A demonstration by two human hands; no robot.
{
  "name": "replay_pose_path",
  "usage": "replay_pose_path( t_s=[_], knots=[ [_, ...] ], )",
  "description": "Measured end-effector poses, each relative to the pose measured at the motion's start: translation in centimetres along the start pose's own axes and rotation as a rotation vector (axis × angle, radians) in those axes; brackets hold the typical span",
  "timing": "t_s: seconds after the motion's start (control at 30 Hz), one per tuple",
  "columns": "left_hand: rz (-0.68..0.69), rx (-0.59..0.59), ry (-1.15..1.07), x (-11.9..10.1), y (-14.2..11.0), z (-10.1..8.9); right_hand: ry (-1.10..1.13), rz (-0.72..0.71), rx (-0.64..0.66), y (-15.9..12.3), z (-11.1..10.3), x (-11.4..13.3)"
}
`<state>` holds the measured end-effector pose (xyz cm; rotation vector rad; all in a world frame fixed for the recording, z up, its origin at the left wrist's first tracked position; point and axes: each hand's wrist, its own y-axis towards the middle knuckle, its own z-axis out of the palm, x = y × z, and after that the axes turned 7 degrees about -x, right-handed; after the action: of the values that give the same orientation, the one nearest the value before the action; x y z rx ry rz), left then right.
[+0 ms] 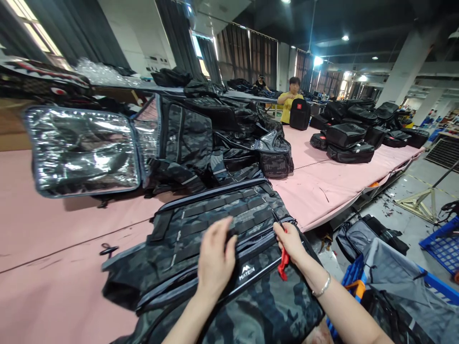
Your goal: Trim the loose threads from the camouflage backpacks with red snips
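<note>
A dark camouflage backpack with a white MATEIN logo lies flat on the pink table right in front of me. My left hand rests on its front panel, fingers curled and pressing on the webbing strips. My right hand is at the bag's right edge, closed on a small red tool that hangs below the palm, with its fingertips at the zipper corner. A bracelet sits on my right wrist.
More camouflage backpacks are piled behind, one wrapped in shiny plastic. Black bags are stacked at the far right of the table, where a person in yellow stands. Blue crates and bags lie on the floor at the right. Small black scissors lie on the table.
</note>
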<state>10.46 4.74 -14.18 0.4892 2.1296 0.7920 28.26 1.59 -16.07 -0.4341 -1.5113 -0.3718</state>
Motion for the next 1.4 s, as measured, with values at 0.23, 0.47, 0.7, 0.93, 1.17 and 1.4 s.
replay_pose_path(
  t_s=[0.23,0.47,0.7,0.93,1.17,1.4],
  knots=[
    [0.327,0.27,0.1,-0.2,-1.2,2.1,0.005,0.008,-0.108,1.5,0.6,-2.2],
    [0.153,0.429,0.183,-1.9,0.7,2.0,0.095,-0.01,-0.223,1.4,1.0,-3.1],
    [-0.04,0.626,0.285,-4.7,3.7,5.3,0.164,-0.018,-0.236,1.4,0.9,-3.1],
    [-0.181,0.722,0.261,-5.2,5.3,6.8,0.189,-0.006,-0.231,1.6,0.9,-3.6],
    [-0.208,0.659,0.187,-5.8,5.2,7.8,0.162,-0.017,-0.228,1.6,0.7,-3.5],
    [-0.41,0.362,0.006,-3.4,4.1,6.4,0.075,-0.034,-0.243,1.4,1.0,-3.3]
  ],
)
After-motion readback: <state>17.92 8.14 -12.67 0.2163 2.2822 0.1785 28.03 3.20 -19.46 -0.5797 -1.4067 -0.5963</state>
